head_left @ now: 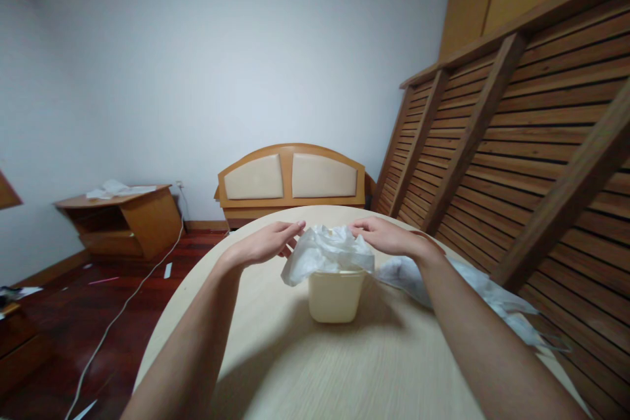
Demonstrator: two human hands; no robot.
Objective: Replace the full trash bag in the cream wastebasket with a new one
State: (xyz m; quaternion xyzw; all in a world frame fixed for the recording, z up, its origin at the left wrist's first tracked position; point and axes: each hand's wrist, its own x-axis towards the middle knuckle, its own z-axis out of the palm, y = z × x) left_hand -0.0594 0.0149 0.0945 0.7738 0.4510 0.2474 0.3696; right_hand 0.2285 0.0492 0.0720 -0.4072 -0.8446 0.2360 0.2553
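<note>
A cream plastic bin (336, 298) stands upright on the round table, with a translucent white plastic bag (327, 252) bunched in its mouth and draped over the rim. The bag's left side hangs out past the bin. My left hand (263, 243) is beside that overhang, its thumb and fingers apart and nothing in them. On the opposite side, my right hand (381, 235) has bent fingers closed at the bag's upper right edge; the fingertips are partly hidden there. The inside of the bin is covered by the bag.
Behind my right forearm, more crumpled plastic (406, 279) lies along the edge of the round table (275, 354). A slatted wooden frame (492, 164) leans at the right. Beyond are a headboard (290, 174) and a low desk (147, 216); a white cable (123, 308) crosses the floor.
</note>
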